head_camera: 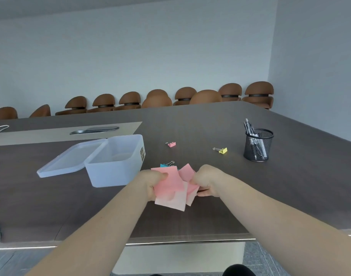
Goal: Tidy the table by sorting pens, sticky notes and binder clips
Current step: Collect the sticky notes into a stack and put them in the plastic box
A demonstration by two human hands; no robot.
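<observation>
Pens (252, 134) look sorted already, standing in the mesh pen cup (258, 145) on the right. Both hands are busy with the pink sticky notes (170, 186): left hand (152, 182) and right hand (205, 181) each pinch a side of the messy bunch just above the surface (290, 186). Still loose: pink binder clip (171, 144), yellow binder clip (222, 150), teal binder clip (166, 164) behind the notes. Clear plastic box (115, 162) looks empty, lid (69, 160) propped against it. I'd say roughly a third done.

Two bare forearms reach in from about five and seven o'clock, with no sleeve, watch, bracelet or ring visible on either. The bare left hand (153, 184) and the bare right hand (207, 181) wear no gloves. At six o'clock shows a small patch of black clothing (239, 270).
</observation>
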